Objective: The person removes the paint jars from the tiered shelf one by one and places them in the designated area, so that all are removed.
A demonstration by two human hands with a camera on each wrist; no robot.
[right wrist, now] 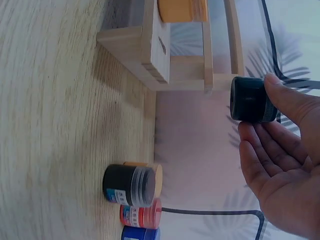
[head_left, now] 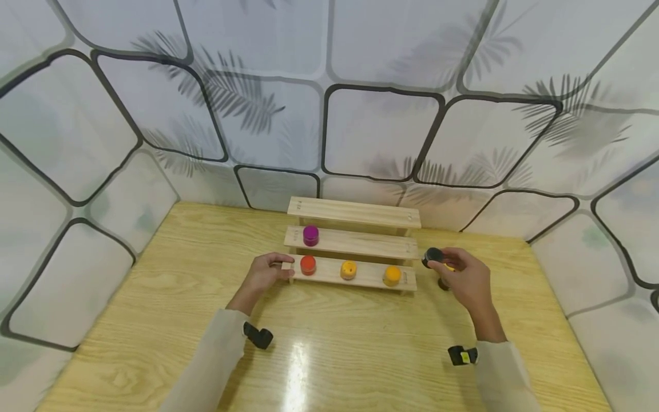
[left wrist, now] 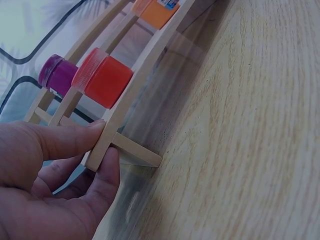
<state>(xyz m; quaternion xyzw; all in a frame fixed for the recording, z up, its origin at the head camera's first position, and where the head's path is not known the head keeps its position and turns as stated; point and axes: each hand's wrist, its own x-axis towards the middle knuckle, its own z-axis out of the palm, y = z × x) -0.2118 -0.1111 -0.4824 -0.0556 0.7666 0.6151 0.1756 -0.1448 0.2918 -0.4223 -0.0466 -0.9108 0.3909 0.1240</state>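
My left hand (head_left: 264, 272) pinches the left end of the lowest plank of a three-step wooden rack (head_left: 355, 212), thumb on top and fingers beneath. On that plank stand a red paint jar (head_left: 308, 265), a yellow one (head_left: 348, 270) and an orange-yellow one (head_left: 392, 276). A purple jar (head_left: 310, 235) is at the left of the middle step; the top step is bare. Off the rack's right end, my right hand (head_left: 467, 280) holds a dark green, nearly black paint jar (right wrist: 250, 100) between thumb and fingers, raised above the table.
In the right wrist view, a black jar (right wrist: 130, 185), a red jar (right wrist: 140, 215), a blue jar (right wrist: 140, 233) and an orange jar (right wrist: 158, 176) stand on the table beyond the rack's right end. Patterned wall covering (head_left: 381, 131) rises behind the wooden table (head_left: 340, 355).
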